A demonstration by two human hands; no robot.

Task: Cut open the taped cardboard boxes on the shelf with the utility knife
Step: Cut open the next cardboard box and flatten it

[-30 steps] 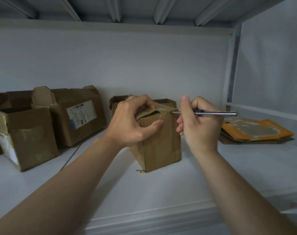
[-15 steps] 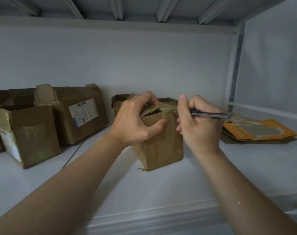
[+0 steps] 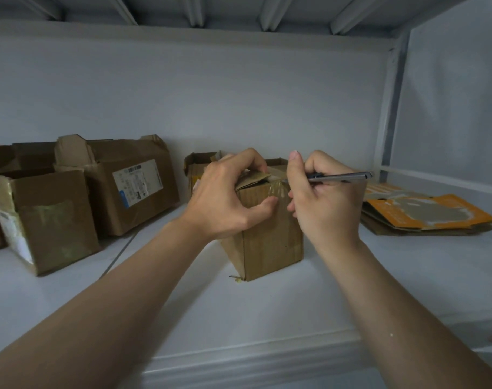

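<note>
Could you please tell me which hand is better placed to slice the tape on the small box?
The right hand: it grips the utility knife, tip at the tape atop the small box. The left hand holds the box's flap, steadying it.

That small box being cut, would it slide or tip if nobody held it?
Probably slide: the small box stands on a smooth white shelf. It may tip too, looking taller than wide. The left hand gripping its top suggests it needs steadying.

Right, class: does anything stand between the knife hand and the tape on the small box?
Nothing visible. The right hand holds the utility knife at the tape on the small box; the left hand grips the box top beside it.
</note>
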